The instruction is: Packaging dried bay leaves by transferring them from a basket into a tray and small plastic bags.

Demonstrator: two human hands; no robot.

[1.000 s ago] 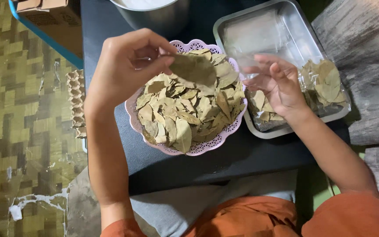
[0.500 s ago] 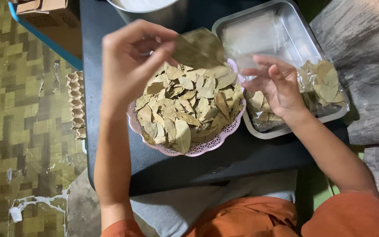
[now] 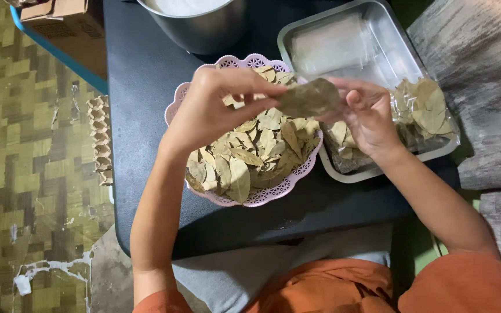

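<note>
My left hand (image 3: 215, 110) pinches a large dried bay leaf (image 3: 310, 97) and holds it above a lilac, lacy-edged plastic basket (image 3: 175, 101) heaped with dried leaves (image 3: 250, 156). My right hand (image 3: 369, 116) meets the leaf's right end with its fingertips and also holds a small clear plastic bag with a few leaves (image 3: 338, 136) inside. Both hands hover over the gap between the basket and a steel tray (image 3: 343, 174).
The steel tray holds flat clear bags (image 3: 334, 43) and a filled bag of leaves (image 3: 427, 110). A metal pot (image 3: 198, 23) stands at the back of the black table (image 3: 140, 75). A cardboard box (image 3: 68, 29) sits at the left; patterned floor lies below.
My left hand lifted one leaf out of the basket and carried it right, up to my right hand. My right hand rose slightly from the tray to meet it.
</note>
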